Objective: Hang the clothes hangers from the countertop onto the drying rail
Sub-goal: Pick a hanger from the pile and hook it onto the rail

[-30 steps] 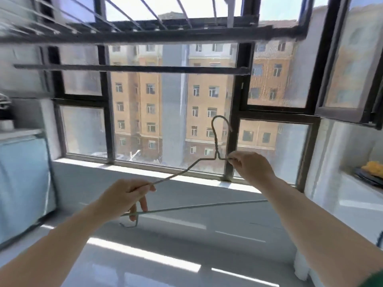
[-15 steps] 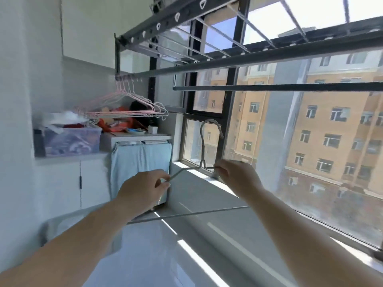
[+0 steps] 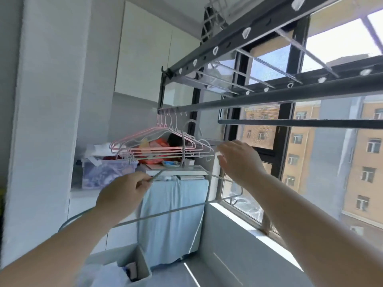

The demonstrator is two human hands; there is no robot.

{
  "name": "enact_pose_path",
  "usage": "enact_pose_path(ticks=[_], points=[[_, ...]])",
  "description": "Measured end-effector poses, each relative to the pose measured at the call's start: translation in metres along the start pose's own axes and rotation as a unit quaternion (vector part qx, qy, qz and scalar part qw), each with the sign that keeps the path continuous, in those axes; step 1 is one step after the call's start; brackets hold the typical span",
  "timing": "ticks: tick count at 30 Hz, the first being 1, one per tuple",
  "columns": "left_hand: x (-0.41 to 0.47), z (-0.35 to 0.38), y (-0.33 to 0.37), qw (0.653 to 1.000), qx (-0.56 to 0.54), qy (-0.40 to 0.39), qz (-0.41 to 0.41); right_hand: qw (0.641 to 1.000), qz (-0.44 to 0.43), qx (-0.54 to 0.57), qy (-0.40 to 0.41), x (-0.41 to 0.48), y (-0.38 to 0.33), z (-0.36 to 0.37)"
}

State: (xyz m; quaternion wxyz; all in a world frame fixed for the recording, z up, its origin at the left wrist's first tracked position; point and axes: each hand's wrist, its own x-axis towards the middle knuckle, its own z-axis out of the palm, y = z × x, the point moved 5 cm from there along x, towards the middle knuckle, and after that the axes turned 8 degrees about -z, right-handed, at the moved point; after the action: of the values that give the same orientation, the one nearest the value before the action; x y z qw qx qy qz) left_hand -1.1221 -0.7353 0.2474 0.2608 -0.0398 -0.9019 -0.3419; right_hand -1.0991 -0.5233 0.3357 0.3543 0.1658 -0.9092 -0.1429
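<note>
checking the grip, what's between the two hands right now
The grey hanger: in the head view its neck and hook rise between the left hand, which pinches its shoulder wire, and the open right hand.

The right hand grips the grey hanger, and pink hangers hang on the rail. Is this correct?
Not quite: the head view shows the left hand gripping the grey hanger; the right hand is open. Pink hangers do hang on the rail.

1 head cam faces fwd & up at drying rail (image 3: 269, 99), near.
</note>
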Motion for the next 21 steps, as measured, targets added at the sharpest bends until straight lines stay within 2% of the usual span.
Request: enact_pose_path(ticks=[3,7,11,15,21], points=[[0.042,-0.004,-0.019,0.999,-0.037,0.020,-0.004,0.996,-0.024,-0.081,0.015,0.042,0.001,0.005],[0.102,-0.007,-0.027,0.997,-0.035,0.062,0.031,0.976,-0.005,-0.217,0.024,0.093,0.002,0.005],[0.165,-0.006,-0.029,0.994,-0.034,0.076,0.070,0.953,0.098,-0.285,-0.007,0.135,0.012,0.002],[0.216,0.002,-0.034,0.992,-0.044,0.042,0.107,0.932,0.169,-0.320,-0.028,0.157,0.018,0.001],[0.259,0.016,-0.027,0.989,-0.056,-0.003,0.137,0.918,0.183,-0.352,-0.021,0.161,0.015,0.008]])
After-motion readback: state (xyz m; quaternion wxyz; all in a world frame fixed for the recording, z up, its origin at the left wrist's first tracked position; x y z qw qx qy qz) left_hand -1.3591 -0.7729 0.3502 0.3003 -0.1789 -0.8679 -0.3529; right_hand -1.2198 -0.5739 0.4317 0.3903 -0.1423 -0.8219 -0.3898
